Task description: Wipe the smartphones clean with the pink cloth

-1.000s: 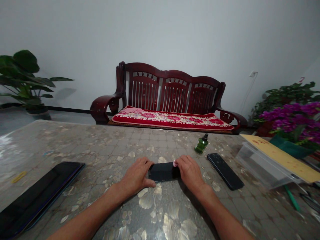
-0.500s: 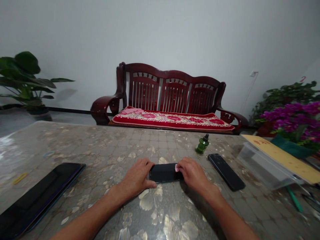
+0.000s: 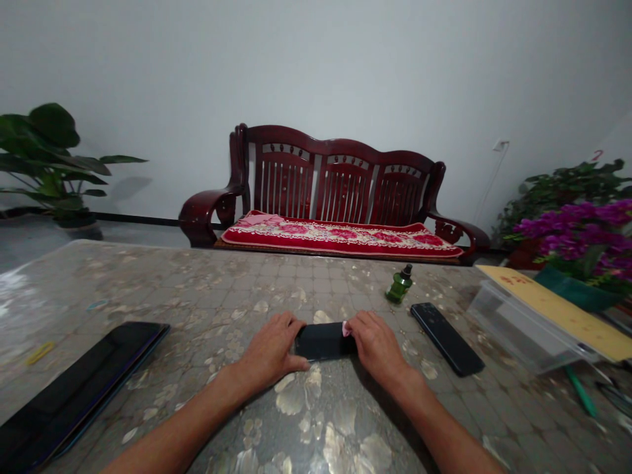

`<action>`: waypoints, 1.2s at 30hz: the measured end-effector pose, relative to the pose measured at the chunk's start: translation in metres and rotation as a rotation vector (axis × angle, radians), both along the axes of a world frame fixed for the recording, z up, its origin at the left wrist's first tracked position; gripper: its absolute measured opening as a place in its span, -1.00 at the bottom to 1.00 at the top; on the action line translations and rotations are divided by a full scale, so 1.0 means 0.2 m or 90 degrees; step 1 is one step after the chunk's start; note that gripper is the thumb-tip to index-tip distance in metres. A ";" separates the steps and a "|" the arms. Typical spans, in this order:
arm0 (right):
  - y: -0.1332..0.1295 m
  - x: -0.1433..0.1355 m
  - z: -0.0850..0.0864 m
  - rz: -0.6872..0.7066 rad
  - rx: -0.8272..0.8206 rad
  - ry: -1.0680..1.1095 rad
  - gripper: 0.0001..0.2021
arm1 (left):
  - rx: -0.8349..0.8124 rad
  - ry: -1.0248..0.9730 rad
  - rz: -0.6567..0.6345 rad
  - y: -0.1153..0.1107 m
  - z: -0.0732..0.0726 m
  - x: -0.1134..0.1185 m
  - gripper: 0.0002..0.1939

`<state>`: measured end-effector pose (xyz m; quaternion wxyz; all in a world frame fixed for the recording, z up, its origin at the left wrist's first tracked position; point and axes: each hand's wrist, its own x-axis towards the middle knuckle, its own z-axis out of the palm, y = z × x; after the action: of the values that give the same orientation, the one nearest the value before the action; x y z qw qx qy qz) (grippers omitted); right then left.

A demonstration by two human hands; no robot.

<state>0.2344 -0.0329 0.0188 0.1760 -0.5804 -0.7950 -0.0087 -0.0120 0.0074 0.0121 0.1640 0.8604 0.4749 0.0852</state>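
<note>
A black phone (image 3: 323, 341) lies flat and sideways on the patterned table (image 3: 197, 289), between my hands. My left hand (image 3: 275, 343) grips its left end, with the thumb at the near edge and the fingers at the far edge. A small pink cloth (image 3: 346, 328) is pinched in the fingers of my right hand (image 3: 372, 339), over the phone's right end. That hand hides the phone's right edge and most of the cloth.
A second phone (image 3: 447, 339) and a green spray bottle (image 3: 399, 284) stand right of my hands. Farther right are a clear plastic box (image 3: 523, 332), a yellow sheet (image 3: 563, 309) and purple flowers (image 3: 582, 230). A tablet (image 3: 83, 388) and yellow item (image 3: 39, 353) lie left.
My right hand has shifted slightly left along the phone with the pink cloth. My left hand and the phone have hardly moved.
</note>
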 end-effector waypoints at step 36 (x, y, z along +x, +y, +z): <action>0.04 -0.10 -0.06 0.018 0.050 0.023 -0.79 | 0.005 0.008 -0.008 0.00 0.02 0.00 -0.39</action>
<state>0.2136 -0.0242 0.0074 0.2131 -0.5618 -0.7988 -0.0272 -0.0112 0.0078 0.0155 0.1581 0.8644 0.4705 0.0803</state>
